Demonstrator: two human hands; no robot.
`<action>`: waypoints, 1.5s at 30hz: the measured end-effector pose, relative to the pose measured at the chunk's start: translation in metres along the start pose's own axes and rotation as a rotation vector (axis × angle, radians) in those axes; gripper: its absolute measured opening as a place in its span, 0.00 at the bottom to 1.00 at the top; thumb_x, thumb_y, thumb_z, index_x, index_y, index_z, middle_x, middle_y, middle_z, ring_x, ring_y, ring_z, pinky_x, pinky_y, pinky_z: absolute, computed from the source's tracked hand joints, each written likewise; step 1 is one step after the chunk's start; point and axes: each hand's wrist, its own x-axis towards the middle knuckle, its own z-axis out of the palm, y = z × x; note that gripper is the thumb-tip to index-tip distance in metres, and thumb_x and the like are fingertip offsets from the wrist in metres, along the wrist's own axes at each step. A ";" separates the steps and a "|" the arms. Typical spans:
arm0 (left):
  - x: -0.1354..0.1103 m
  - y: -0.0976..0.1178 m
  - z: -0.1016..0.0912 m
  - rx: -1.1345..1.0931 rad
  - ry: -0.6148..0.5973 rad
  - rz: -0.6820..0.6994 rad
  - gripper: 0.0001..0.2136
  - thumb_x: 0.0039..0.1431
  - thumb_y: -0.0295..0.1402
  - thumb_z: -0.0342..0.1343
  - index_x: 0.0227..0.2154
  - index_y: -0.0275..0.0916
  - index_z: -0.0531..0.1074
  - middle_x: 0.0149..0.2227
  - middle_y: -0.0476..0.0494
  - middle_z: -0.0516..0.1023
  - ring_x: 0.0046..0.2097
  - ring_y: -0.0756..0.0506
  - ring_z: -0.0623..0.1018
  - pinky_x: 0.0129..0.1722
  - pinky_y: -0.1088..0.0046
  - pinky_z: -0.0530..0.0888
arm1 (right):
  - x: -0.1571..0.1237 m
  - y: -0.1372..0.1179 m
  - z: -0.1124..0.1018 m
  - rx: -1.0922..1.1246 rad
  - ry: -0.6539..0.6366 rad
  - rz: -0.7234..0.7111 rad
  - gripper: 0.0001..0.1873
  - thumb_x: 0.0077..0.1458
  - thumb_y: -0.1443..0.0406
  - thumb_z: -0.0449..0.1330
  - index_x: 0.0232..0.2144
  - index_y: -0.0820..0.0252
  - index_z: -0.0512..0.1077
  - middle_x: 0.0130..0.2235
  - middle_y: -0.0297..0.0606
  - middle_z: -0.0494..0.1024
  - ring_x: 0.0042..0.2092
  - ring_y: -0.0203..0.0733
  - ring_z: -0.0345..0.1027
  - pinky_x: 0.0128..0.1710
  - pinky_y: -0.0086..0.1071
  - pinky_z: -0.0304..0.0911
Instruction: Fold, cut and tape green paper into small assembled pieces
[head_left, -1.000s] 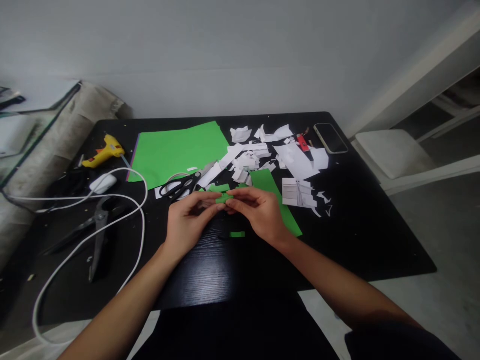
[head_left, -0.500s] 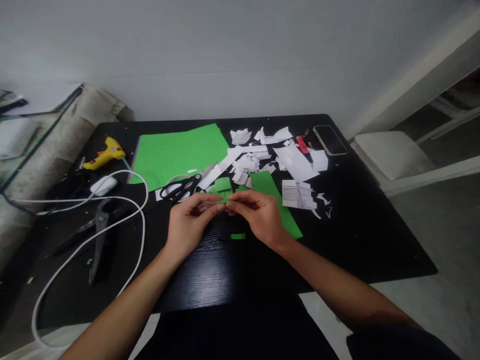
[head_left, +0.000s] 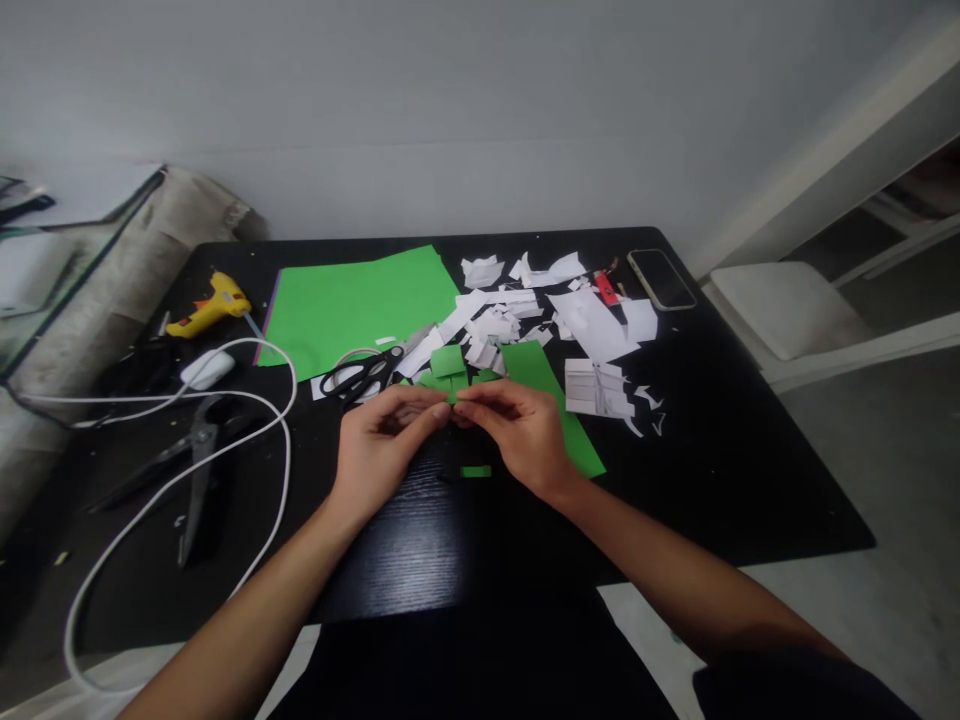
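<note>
Two hands meet at the middle of the frame: the left hand (head_left: pixel 382 440) and the right hand (head_left: pixel 517 430) both pinch one small green paper piece (head_left: pixel 451 386) between thumb and fingertips, just above the black table (head_left: pixel 420 540). Looks like a fold or crease is being worked, so I'd say keep the pinch close to the fold line, line the edges up before pressing, and run a nail along it only once it's square. Tiny piece, easy to skew.

Count, near to far:
- one green scrap (head_left: pixel 475 471) lying just below the hands
- one green strip (head_left: pixel 551 400) partly under the right hand
- one white cable (head_left: pixel 277 440) looping at the left
- one pair of pliers (head_left: pixel 196 460), lower left
- one pair of scissors (head_left: pixel 360 375), just above the left hand
- one heap of white paper scraps (head_left: pixel 540 320), too many to count
- one big green sheet (head_left: pixel 352 300), upper middle
- one yellow glue gun (head_left: pixel 206 305), upper left
- one phone (head_left: pixel 660 278), upper right
</note>
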 end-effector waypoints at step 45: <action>-0.003 -0.006 -0.001 0.526 -0.002 0.424 0.02 0.70 0.28 0.61 0.41 0.41 0.78 0.37 0.46 0.80 0.37 0.47 0.78 0.39 0.70 0.77 | -0.005 0.006 -0.002 -0.453 -0.034 -0.270 0.02 0.67 0.66 0.66 0.40 0.54 0.78 0.42 0.37 0.72 0.39 0.40 0.68 0.43 0.38 0.71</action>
